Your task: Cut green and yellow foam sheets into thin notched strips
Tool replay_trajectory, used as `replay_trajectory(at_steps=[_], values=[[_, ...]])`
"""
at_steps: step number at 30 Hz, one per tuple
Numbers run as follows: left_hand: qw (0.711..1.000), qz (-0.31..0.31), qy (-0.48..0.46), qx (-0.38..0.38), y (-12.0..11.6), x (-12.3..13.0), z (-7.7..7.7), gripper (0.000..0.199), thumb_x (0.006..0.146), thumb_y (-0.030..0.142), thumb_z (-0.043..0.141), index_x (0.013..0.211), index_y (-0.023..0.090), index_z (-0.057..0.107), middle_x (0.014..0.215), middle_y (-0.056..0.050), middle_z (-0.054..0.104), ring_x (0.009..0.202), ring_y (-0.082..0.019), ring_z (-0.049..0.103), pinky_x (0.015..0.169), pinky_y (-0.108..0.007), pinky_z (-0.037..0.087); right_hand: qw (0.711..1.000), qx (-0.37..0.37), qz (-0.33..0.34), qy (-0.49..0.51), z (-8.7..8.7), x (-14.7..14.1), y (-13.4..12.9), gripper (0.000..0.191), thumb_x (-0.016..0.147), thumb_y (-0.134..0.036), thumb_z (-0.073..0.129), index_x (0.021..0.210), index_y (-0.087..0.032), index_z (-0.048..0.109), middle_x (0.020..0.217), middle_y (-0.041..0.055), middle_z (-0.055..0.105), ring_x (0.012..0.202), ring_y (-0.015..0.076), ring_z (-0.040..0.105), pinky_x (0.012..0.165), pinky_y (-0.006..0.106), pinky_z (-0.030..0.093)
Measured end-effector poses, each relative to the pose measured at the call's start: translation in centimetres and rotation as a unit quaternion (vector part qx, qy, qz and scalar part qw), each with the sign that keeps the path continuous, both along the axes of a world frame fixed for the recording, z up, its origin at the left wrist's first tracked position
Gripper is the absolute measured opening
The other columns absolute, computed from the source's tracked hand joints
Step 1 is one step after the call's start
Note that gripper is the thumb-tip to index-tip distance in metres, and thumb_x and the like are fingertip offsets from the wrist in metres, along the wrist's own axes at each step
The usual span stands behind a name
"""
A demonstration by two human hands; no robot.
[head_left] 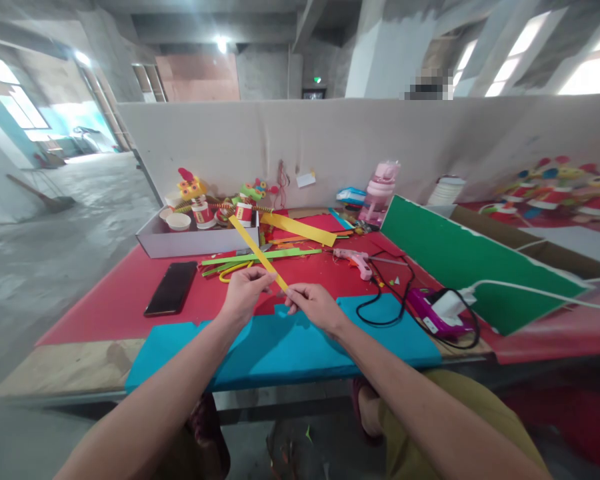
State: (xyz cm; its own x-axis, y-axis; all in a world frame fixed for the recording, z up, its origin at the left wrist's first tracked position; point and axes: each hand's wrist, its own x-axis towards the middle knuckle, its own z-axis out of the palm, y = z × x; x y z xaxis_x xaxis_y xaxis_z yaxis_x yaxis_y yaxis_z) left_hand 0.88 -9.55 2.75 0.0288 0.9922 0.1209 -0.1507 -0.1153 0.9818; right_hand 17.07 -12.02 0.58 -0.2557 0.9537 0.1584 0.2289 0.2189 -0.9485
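A long yellow paper strip [256,248] slants up and to the left above the table, its lower end between my hands. My right hand [310,305] pinches that lower end between thumb and fingers. Close by, my left hand [247,288] has its thumb and fingertips together at the strip's edge; whether it grips the strip firmly is hard to see. Beneath both hands lies blue sheet material [275,343]. Behind them are several green strips [290,254] and yellow scissor handles [229,272], partly hidden by the yellow strip and my left hand.
A black phone [171,288] lies at left. A white box [195,243] holds paper cups and craft figures. At right are a pink glue gun [354,261], a purple power strip [443,317] with cables, and a green-sided box [473,267]. A pink bottle [381,190] stands behind.
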Motion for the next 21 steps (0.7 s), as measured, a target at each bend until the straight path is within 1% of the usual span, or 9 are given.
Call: replay_trajectory(at_steps=[3,7,11,13,16,17,18,19,21], values=[[1.000,0.001,-0.001,0.000,-0.01,0.06,0.00,0.021,0.058,0.030,0.077,0.060,0.013,0.065,0.052,0.002,0.058,0.046,-0.008,0.050,0.048,-0.020,0.041,1.000,-0.003,0.005,0.012,0.06,-0.05,0.00,0.035,0.085,-0.046,0.051,0.069,-0.016,0.061,0.061,0.0016,0.062,0.055,0.0123,0.059,0.056,0.023,0.046],[1.000,0.008,-0.002,0.012,-0.06,0.16,0.07,0.021,0.060,0.029,0.077,0.060,0.013,0.065,0.052,0.002,0.057,0.047,-0.008,0.050,0.049,-0.020,0.041,0.999,0.001,0.005,0.032,0.06,-0.06,0.06,0.038,0.083,-0.051,0.052,0.078,-0.015,0.065,0.067,0.0022,0.064,0.055,0.0117,0.059,0.056,0.023,0.046],[1.000,0.006,-0.005,0.009,-0.22,0.13,0.24,0.023,0.060,0.032,0.077,0.061,0.013,0.064,0.051,0.002,0.056,0.048,-0.008,0.050,0.050,-0.021,0.041,0.999,-0.006,0.002,0.044,0.02,0.00,0.03,0.042,0.081,-0.055,0.053,0.078,-0.015,0.064,0.065,0.0017,0.062,0.054,0.0115,0.060,0.054,0.022,0.046],[0.999,-0.029,-0.009,-0.010,-0.38,0.12,0.23,0.025,0.060,0.034,0.078,0.062,0.013,0.065,0.052,0.001,0.057,0.049,-0.008,0.050,0.051,-0.021,0.041,0.999,-0.017,0.007,0.049,-0.04,0.01,-0.04,0.042,0.080,-0.057,0.054,0.076,-0.015,0.063,0.063,0.0010,0.061,0.053,0.0116,0.060,0.053,0.022,0.046],[0.993,-0.118,0.010,-0.028,-0.73,0.29,0.05,0.027,0.062,0.036,0.077,0.064,0.012,0.067,0.055,-0.001,0.059,0.052,-0.009,0.051,0.053,-0.023,0.041,0.998,-0.031,0.017,0.059,-0.10,-0.07,-0.19,0.045,0.079,-0.059,0.055,0.069,-0.016,0.060,0.062,0.0006,0.060,0.054,0.0116,0.059,0.055,0.023,0.047],[0.991,-0.134,0.020,-0.025,-0.84,0.38,-0.02,0.027,0.062,0.036,0.077,0.063,0.011,0.067,0.055,-0.002,0.060,0.052,-0.010,0.051,0.053,-0.023,0.041,0.997,-0.035,0.019,0.063,-0.09,-0.11,-0.25,0.046,0.078,-0.060,0.056,0.068,-0.016,0.059,0.062,0.0007,0.060,0.054,0.0114,0.059,0.055,0.023,0.047],[0.990,-0.136,0.027,-0.018,-0.92,0.47,-0.08,0.027,0.062,0.036,0.078,0.062,0.011,0.067,0.055,-0.002,0.060,0.052,-0.010,0.051,0.053,-0.023,0.041,0.997,-0.039,0.020,0.065,-0.05,-0.14,-0.29,0.046,0.078,-0.061,0.056,0.067,-0.016,0.059,0.062,0.0008,0.061,0.054,0.0113,0.059,0.055,0.023,0.047],[0.991,-0.126,0.033,-0.008,-0.95,0.54,-0.11,0.027,0.062,0.037,0.078,0.060,0.012,0.067,0.054,-0.002,0.060,0.052,-0.010,0.051,0.053,-0.023,0.041,0.997,-0.041,0.020,0.065,0.02,-0.16,-0.34,0.046,0.078,-0.061,0.056,0.067,-0.016,0.059,0.063,0.0010,0.061,0.054,0.0113,0.059,0.055,0.023,0.047],[0.995,-0.086,0.044,0.009,-0.85,0.53,-0.11,0.028,0.061,0.037,0.079,0.057,0.012,0.067,0.053,-0.002,0.061,0.052,-0.010,0.052,0.053,-0.023,0.041,0.997,-0.039,0.026,0.059,0.25,-0.11,-0.40,0.046,0.078,-0.061,0.056,0.069,-0.016,0.062,0.063,0.0016,0.062,0.055,0.0116,0.058,0.056,0.023,0.046]])
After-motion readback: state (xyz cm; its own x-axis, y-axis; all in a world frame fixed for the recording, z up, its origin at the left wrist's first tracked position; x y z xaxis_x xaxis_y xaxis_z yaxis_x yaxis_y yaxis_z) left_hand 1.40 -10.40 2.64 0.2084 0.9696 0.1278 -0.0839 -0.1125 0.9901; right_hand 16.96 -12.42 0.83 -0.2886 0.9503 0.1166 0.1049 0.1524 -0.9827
